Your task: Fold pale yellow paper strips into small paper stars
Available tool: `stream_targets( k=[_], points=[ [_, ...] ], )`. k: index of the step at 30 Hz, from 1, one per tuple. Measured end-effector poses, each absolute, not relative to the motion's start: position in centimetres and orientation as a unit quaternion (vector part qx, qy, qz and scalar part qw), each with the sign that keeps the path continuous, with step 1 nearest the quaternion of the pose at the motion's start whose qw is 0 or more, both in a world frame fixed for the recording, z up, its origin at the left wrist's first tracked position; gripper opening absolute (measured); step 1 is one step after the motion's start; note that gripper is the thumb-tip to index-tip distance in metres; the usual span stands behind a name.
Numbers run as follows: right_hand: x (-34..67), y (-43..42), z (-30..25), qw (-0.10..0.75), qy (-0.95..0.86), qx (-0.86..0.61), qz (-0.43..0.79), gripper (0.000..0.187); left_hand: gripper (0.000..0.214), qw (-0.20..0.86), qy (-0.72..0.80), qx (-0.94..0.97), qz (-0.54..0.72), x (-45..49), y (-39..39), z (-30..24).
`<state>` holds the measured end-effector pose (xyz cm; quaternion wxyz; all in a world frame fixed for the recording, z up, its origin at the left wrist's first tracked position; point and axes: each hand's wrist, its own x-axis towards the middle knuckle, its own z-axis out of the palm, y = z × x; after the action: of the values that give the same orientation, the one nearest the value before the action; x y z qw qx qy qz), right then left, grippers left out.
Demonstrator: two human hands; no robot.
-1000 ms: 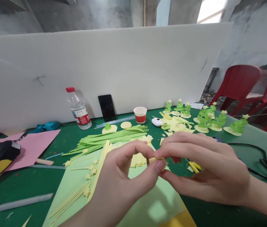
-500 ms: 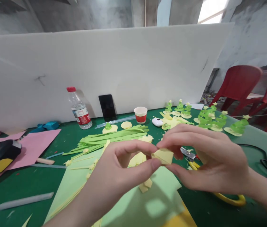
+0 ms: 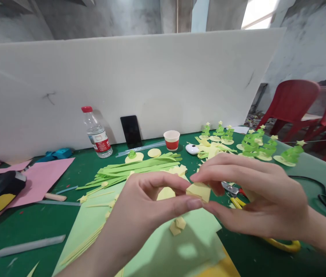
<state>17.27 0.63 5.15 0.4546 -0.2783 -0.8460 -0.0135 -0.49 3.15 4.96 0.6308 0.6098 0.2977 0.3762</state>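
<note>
A small folded piece of pale yellow paper (image 3: 199, 191) is between my two hands, above the light green sheets (image 3: 163, 250). My left hand (image 3: 154, 207) pinches its left side, thumb in front and index finger behind. The fingers of my right hand (image 3: 252, 192) are closed about its right side, with the thumb at the lower corner and the index fingertip at the top. Below, several small folded yellow pentagons (image 3: 178, 226) lie on the green sheet. Scissors with yellow handles (image 3: 284, 245) lie partly hidden under my right hand.
Green paper strips (image 3: 139, 166) lie behind my hands. Beyond are a water bottle (image 3: 97, 134), a black phone (image 3: 131, 131), a paper cup (image 3: 171, 140) and several spiral paper trees (image 3: 251, 144). At left are a glue gun (image 3: 4, 192), pink paper (image 3: 47, 177) and a glue stick (image 3: 31, 245).
My left thumb has slid a little to the right along the paper's lower edge. The folded paper has tilted slightly, and my right index fingertip has shifted a little.
</note>
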Motion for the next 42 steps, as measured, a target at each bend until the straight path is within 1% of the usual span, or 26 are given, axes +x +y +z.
stream_targets(
  k=[7, 13, 22, 27, 35, 42],
  points=[
    [17.4, 0.44, 5.24, 0.437, -0.858, -0.269, -0.022, 0.02, 0.012, 0.612, 0.305, 0.619, 0.387, -0.52, 3.3, 5.02],
    [17.54, 0.91, 4.88, 0.457, -0.846, -0.275, -0.014, 0.015, 0.006, 0.629, 0.292, 0.624, 0.36, -0.9, 3.12, 4.62],
    [17.78, 0.7, 4.83, 0.445, -0.86, -0.248, -0.004, 0.013, 0.009, 0.618, 0.307, 0.627, 0.361, -0.6, 3.21, 4.56],
    [17.66, 0.77, 4.83, 0.454, -0.85, -0.266, -0.01, 0.013, 0.01, 0.627, 0.303, 0.615, 0.37, -0.59, 3.19, 4.53],
    [17.56, 0.64, 4.78, 0.46, -0.843, -0.278, -0.028, 0.014, 0.005, 0.592, 0.313, 0.637, 0.382, -0.66, 3.14, 4.43],
    [17.51, 0.87, 4.53, 0.47, -0.838, -0.276, -0.006, 0.015, 0.006, 0.579, 0.33, 0.644, 0.376, -0.52, 3.0, 4.61]
  ],
)
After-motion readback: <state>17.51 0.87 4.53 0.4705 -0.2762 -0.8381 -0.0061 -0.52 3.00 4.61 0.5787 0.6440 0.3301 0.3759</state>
